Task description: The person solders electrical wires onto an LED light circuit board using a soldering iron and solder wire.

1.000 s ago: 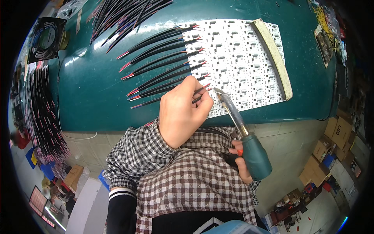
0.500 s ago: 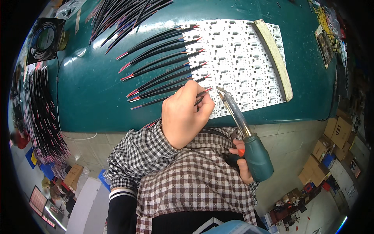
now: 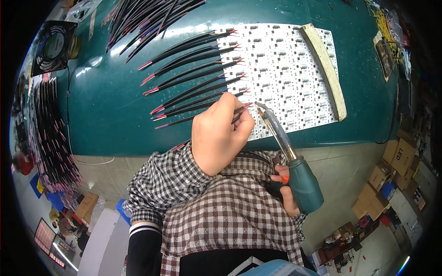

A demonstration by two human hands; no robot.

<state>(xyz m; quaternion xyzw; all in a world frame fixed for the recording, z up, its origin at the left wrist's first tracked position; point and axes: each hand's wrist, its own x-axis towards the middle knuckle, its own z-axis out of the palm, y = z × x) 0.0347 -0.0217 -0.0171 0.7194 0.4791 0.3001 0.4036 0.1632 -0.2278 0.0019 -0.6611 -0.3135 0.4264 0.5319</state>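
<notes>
The left hand (image 3: 220, 135) pinches a thin black wire (image 3: 239, 113) between thumb and fingers and presses its bare end down on the near left corner of the white circuit board (image 3: 285, 73). The grip is closed on the wire, with the fingertips (image 3: 242, 123) just beside the board edge. The right hand (image 3: 286, 193) holds a soldering iron (image 3: 287, 156) by its green handle, all fingers wrapped around it, and the metal tip points to the same place where the wire end lies. The tip is very near to the wire end; I cannot tell whether it already touches.

I judge that the step in hand is to solder this wire to a pad at the board's near edge. Several black wires with red ends (image 3: 193, 78) already lie in a row across the left edge of the board, so this one seems to be the last of the row. The next move calls for a steady left hand, so the wire end does not slip off the pad, and a short, exact contact of the tip.

The board lies in the middle of the green surface (image 3: 115, 106). A long pale strip (image 3: 324, 69) rests on its right edge, more loose wires (image 3: 147, 16) lie at the far edge, and a small fan (image 3: 53, 46) stands at the far left corner.
</notes>
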